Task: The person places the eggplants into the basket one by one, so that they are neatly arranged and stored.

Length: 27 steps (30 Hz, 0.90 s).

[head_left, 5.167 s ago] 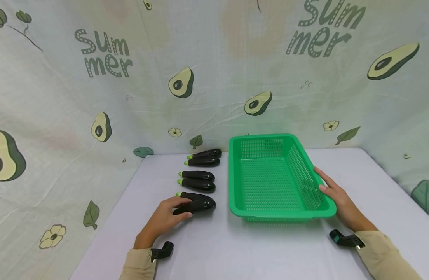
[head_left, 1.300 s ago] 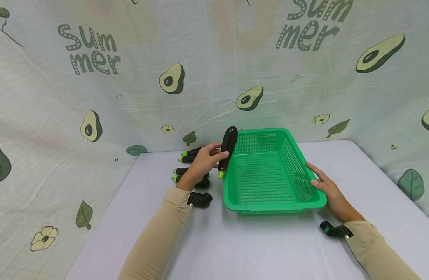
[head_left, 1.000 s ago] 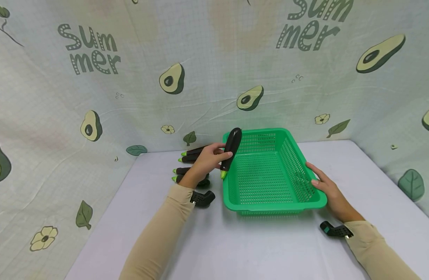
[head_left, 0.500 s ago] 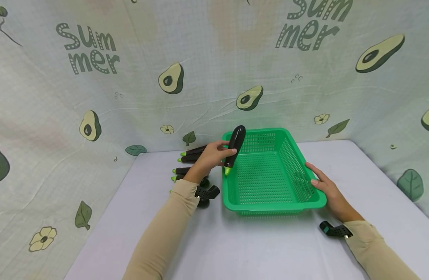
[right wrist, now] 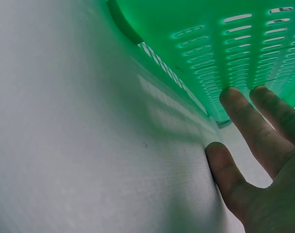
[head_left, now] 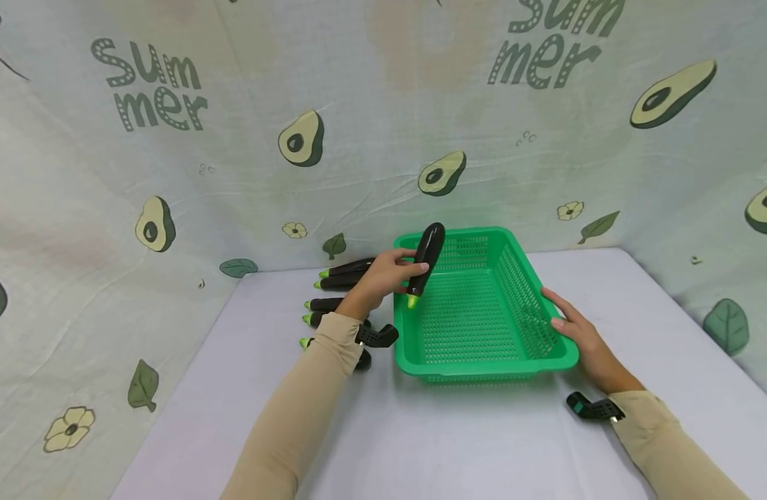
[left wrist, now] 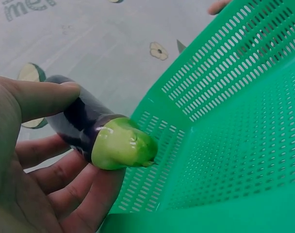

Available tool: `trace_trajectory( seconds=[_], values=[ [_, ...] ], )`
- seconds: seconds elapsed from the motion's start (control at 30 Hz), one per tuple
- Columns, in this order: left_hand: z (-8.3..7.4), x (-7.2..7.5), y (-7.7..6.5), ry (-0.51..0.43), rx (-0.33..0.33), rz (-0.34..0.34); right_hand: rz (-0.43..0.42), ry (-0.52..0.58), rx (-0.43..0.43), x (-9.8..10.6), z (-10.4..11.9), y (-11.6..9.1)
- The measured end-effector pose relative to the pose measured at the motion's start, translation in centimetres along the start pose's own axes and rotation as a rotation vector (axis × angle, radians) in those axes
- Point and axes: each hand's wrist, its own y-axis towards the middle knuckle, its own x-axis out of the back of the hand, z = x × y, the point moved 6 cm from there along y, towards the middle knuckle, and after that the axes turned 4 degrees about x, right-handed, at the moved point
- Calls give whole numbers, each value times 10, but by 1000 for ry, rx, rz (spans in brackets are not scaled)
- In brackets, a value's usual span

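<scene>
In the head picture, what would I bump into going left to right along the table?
Lying eggplants → left hand → basket → right hand.

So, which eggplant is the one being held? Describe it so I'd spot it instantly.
Find the big green basket on the pale table. By its left side, the person's left hand holds the eggplant, tilted with its green stem end downward. It's the only one held up; the other eggplants lie on the table, partly hidden by the arm.
</scene>
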Motion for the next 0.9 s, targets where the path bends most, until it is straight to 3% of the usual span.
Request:
trace_trajectory(
  seconds=[0.57,0.77,0.9],
  values=[
    [-10,-4,20,-4,-2,21,5,-42,-15,2,-1,0],
    [-15,-9,24,1,-37,14,7,-24,-10,1,-1,0],
    [-18,-12,27,52,-70,3,9,-9,-8,0,-1,0]
  ],
)
